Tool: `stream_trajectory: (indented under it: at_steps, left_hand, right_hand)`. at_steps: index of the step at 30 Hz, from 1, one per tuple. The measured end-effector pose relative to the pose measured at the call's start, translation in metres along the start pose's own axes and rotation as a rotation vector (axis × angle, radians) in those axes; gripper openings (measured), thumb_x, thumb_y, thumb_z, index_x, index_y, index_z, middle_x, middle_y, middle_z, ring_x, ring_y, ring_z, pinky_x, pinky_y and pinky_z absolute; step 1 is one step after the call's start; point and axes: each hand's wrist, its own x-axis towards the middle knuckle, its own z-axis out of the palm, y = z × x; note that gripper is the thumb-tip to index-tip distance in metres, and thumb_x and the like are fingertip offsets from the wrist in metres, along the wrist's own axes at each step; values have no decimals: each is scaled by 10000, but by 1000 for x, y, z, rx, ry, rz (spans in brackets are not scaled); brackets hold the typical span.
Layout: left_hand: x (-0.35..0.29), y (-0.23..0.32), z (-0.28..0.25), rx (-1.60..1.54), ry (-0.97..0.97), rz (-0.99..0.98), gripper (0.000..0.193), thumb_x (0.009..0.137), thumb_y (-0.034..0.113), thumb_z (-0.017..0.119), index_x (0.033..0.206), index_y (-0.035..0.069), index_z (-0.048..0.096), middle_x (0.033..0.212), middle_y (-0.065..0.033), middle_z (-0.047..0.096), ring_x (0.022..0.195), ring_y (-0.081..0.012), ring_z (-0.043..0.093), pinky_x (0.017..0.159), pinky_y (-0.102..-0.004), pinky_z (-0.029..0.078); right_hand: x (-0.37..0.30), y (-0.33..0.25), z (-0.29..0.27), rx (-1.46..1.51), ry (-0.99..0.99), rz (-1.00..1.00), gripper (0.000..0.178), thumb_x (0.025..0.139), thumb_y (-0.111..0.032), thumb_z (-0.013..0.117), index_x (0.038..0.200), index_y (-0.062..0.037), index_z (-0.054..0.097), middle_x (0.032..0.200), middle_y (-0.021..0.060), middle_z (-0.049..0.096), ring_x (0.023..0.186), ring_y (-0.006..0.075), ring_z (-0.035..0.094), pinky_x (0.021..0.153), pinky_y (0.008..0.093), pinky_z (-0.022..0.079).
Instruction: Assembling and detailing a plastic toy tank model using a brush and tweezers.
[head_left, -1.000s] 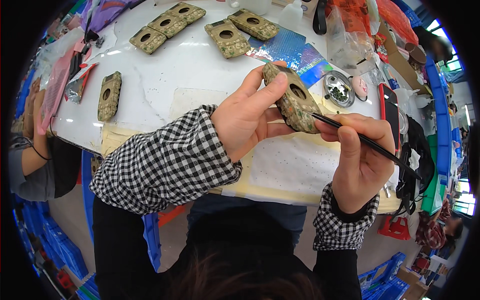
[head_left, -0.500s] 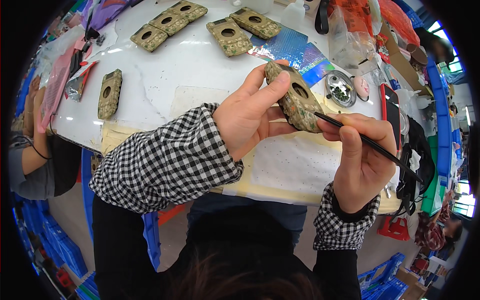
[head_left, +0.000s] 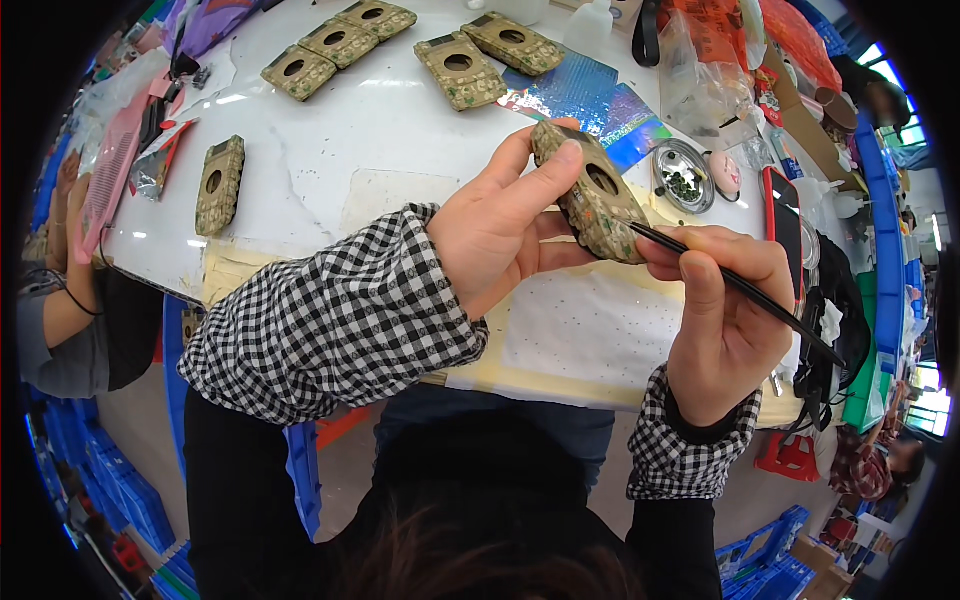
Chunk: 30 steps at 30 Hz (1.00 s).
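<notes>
My left hand (head_left: 505, 230) grips a camouflage-patterned oblong case (head_left: 590, 195) with a round hole in its face, holding it tilted above the white table (head_left: 380, 150). My right hand (head_left: 725, 315) pinches a thin black stick (head_left: 740, 290) like a brush or pick; its tip touches the lower edge of the case. Both sleeves are black-and-white checked. Under the hands lies a white sheet (head_left: 585, 335) with small dots on a pale yellow mat.
Several more camouflage cases (head_left: 458, 68) lie at the table's far side, one (head_left: 220, 185) at the left. A round metal dish (head_left: 683, 175), a pink egg-shaped thing (head_left: 725, 172), a red phone (head_left: 783, 230) and a shiny blue sheet (head_left: 600, 100) lie right. Another person's arm (head_left: 60, 300) is at left.
The left hand has turned the case slightly and the stick's tip has shifted a little along the case's lower edge. Both hands otherwise stay in place.
</notes>
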Motion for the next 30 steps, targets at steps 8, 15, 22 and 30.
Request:
stream_trajectory:
  at_steps: [8,15,22,30]
  left_hand:
    - [3,-3,-5,-62,-26,27,517,945,386,470,1330,106,269,1187,-76,473,1028,-188,566,846,-320,511]
    - [1,-2,-4,-135,-34,33,533,961,339,441,1367,105,188,1209,-125,447,1053,-244,559,868,-399,522]
    - [0,6,-13,-294,-98,8,636,897,132,467,1390,77,70,1247,-189,411,1062,-310,553,877,-482,516]
    - [-6,9,-13,-197,-103,-30,710,827,26,481,1410,134,89,1322,-213,402,1145,-309,527,951,-473,461]
  right_hand:
    - [0,0,-1,-7,-7,3,119,818,5,659,907,33,585,885,106,605,813,161,606,720,252,482]
    - [1,-2,0,102,7,-25,154,847,-5,621,954,45,522,920,164,600,837,216,634,743,286,528]
    - [-1,2,1,116,-5,-78,176,890,-70,566,982,54,481,961,216,583,863,283,644,756,330,553]
    - [-4,6,-2,42,-64,-111,181,852,-38,622,967,41,507,955,183,582,885,253,631,790,329,542]
